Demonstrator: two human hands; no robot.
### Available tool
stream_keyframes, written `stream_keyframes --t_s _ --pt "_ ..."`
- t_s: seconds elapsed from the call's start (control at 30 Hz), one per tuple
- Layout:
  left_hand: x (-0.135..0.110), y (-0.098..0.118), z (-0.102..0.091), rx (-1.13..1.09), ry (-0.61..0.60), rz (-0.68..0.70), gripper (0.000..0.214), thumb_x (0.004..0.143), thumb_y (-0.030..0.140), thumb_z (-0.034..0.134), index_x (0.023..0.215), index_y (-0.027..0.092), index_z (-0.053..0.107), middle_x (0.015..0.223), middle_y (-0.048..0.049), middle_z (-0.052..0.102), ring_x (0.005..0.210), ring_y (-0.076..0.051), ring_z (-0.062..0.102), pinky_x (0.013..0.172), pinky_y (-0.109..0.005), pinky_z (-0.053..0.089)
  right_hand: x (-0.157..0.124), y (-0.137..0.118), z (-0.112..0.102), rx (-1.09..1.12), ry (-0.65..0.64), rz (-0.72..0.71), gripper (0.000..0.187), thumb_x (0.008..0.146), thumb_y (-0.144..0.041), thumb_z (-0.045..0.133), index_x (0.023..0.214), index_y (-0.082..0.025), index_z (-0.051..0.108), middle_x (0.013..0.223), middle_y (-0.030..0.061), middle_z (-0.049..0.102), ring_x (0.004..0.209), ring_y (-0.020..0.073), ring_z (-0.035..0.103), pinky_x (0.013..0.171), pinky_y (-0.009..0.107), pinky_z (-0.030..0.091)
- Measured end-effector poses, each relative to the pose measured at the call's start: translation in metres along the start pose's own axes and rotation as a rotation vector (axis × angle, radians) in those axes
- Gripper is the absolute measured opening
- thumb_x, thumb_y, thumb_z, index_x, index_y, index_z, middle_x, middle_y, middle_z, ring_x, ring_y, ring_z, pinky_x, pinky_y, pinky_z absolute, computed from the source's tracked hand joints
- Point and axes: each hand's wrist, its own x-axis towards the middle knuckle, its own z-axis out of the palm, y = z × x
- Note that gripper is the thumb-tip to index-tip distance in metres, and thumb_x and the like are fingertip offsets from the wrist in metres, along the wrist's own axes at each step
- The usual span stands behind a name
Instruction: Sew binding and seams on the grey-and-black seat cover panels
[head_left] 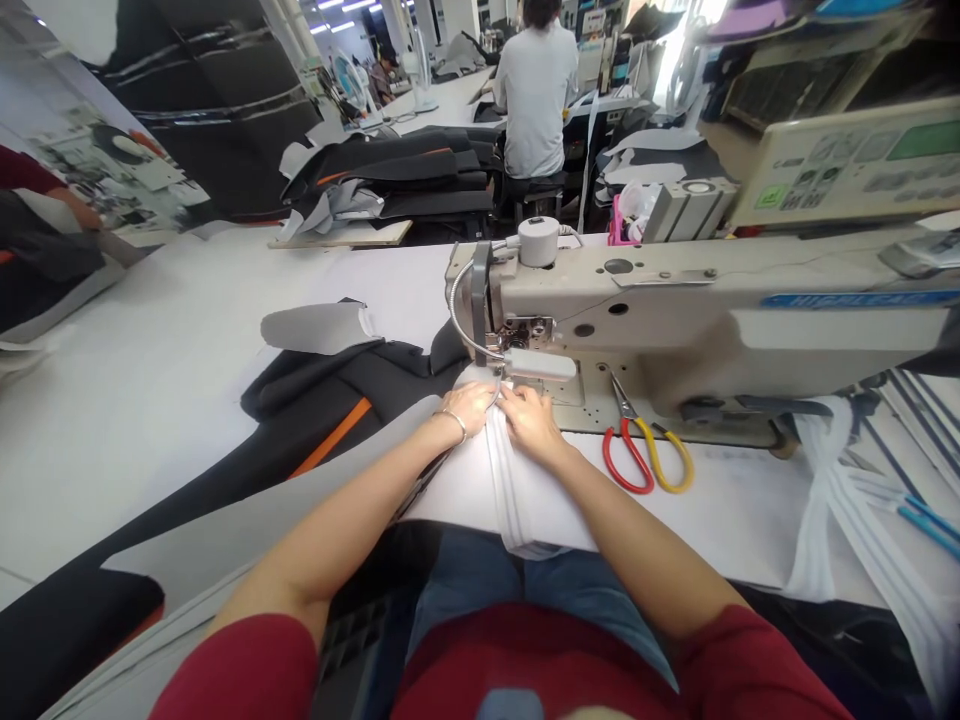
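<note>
My left hand (pixel 471 406) and my right hand (pixel 531 418) rest side by side on a white fabric piece with a white zipper strip (pixel 504 478), just in front of the needle of a beige sewing machine (pixel 660 310). Both hands press the fabric down with fingers curled toward the presser foot. A thin bracelet circles my left wrist. The white piece hangs over the table edge toward my lap. Black fabric with an orange stripe (pixel 330 400) lies to the left of my left hand.
Scissors with red and yellow handles (pixel 646 452) lie on the machine bed right of my hand. White strips (pixel 862 500) hang at the right. Stacked dark fabric (pixel 390 185) sits on a far table. A person in a white shirt (pixel 534 90) sits with their back turned.
</note>
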Motion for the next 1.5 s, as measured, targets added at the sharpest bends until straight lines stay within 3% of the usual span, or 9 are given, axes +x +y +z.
stream_keyframes --t_s 0.07,0.17,0.27,0.53,0.67,0.83,1.17,1.37,1.5 --pt "0.001 0.0 0.001 0.029 -0.02 0.014 0.036 0.073 0.014 0.043 0.108 0.019 0.05 0.121 -0.0015 0.047 0.11 -0.018 0.042 0.088 -0.028 0.041 0.0 0.002 0.001 0.008 0.025 0.01 0.03 0.079 -0.021 0.039 0.107 -0.021 0.051 0.126 0.0077 0.039 0.101 0.0236 0.032 0.069 0.033 0.028" --pt "0.002 0.004 0.003 0.093 -0.032 0.058 0.032 0.077 0.014 0.039 0.106 0.018 0.051 0.117 -0.004 0.05 0.106 -0.018 0.044 0.081 -0.028 0.044 0.0 0.006 0.003 0.007 0.094 0.178 0.024 0.077 -0.022 0.044 0.097 -0.016 0.057 0.106 0.0116 0.05 0.09 0.0221 0.037 0.067 0.031 0.028" --pt "0.001 0.01 0.007 0.148 -0.018 0.083 0.031 0.079 0.011 0.034 0.103 0.014 0.053 0.111 -0.0074 0.053 0.099 -0.019 0.046 0.075 -0.028 0.044 0.001 0.01 0.006 0.011 0.129 0.294 0.019 0.077 -0.023 0.045 0.086 -0.017 0.061 0.086 0.0088 0.051 0.079 0.019 0.039 0.064 0.029 0.026" --pt "-0.005 0.011 0.014 0.134 0.083 0.1 0.025 0.08 0.013 0.034 0.093 0.011 0.055 0.095 -0.01 0.055 0.092 -0.02 0.047 0.077 -0.029 0.04 0.011 0.007 0.01 0.019 0.073 0.163 0.024 0.081 -0.025 0.041 0.1 -0.028 0.057 0.083 0.0041 0.049 0.079 0.0164 0.037 0.059 0.027 0.015" --pt "-0.005 0.012 0.015 0.101 0.144 -0.002 0.026 0.08 0.013 0.034 0.097 0.01 0.052 0.104 -0.0107 0.051 0.093 -0.019 0.047 0.079 -0.029 0.04 0.015 0.005 0.007 -0.054 0.017 0.13 0.027 0.084 -0.028 0.036 0.104 -0.029 0.054 0.084 0.0052 0.047 0.078 0.0166 0.035 0.06 0.027 0.016" --pt "0.001 0.013 0.022 0.094 0.136 -0.019 0.025 0.078 0.011 0.034 0.094 0.011 0.053 0.106 -0.0101 0.05 0.091 -0.02 0.047 0.071 -0.03 0.042 0.016 0.001 0.003 -0.117 -0.038 0.125 0.029 0.085 -0.028 0.033 0.108 -0.026 0.051 0.085 0.0068 0.046 0.079 0.0178 0.035 0.062 0.028 0.017" --pt "0.012 0.02 0.021 0.097 0.195 -0.093 0.028 0.084 0.014 0.028 0.093 0.01 0.054 0.101 -0.0113 0.051 0.091 -0.02 0.046 0.074 -0.03 0.04 0.014 0.002 0.006 -0.086 0.029 0.134 0.032 0.085 -0.028 0.032 0.112 -0.023 0.047 0.084 0.0061 0.049 0.078 0.0174 0.039 0.063 0.028 0.021" --pt "-0.015 0.027 0.004 0.174 0.22 -0.061 0.028 0.083 0.014 0.029 0.093 0.012 0.055 0.098 -0.0102 0.053 0.091 -0.021 0.046 0.08 -0.036 0.037 -0.002 -0.011 -0.015 0.124 0.115 0.153 0.026 0.077 -0.017 0.038 0.094 -0.015 0.057 0.081 0.0073 0.052 0.079 0.0176 0.047 0.065 0.027 0.031" --pt "-0.051 0.014 -0.012 0.19 0.158 -0.105 0.026 0.08 0.01 0.032 0.088 0.01 0.056 0.092 -0.0115 0.053 0.09 -0.022 0.047 0.076 -0.037 0.041 -0.016 -0.042 -0.023 0.648 -0.08 0.185 0.02 0.073 -0.022 0.043 0.087 -0.017 0.057 0.078 0.0039 0.055 0.068 0.0138 0.051 0.065 0.026 0.038"
